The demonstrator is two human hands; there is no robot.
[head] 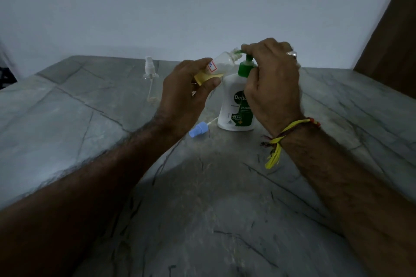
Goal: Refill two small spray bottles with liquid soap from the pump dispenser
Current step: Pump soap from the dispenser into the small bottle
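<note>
Fingers and thumb of the left hand [186, 87] curl round the lower body of a small uncapped spray bottle [219, 66], which is held tilted, its open threaded neck raised toward the upper right and meeting the green spout of the pump dispenser [236, 105]. The bottle's lower part shows yellow between the fingers; its upper part is pale and translucent, with a small white label edged in red. The right hand [273, 81] is folded over the pump head, fingers bent down upon the green top and hiding most of it; a ring [292, 53] sits on one finger, and yellow and red threads [290, 132] are tied at the wrist, their loose ends hanging down. The dispenser, a white bottle with a green collar and a green printed label, stands upright on the grey stone-patterned table [90, 119], beneath both hands. Just beside its base on the left lies a detached blue spray cap [198, 131] on its side, with its thin white dip tube pointing toward the dispenser. Farther back and to the left, well apart from the hands, a second clear spray bottle [151, 81] stands upright with its sprayer fitted. A plain pale wall [180, 7] rises behind the table.
</note>
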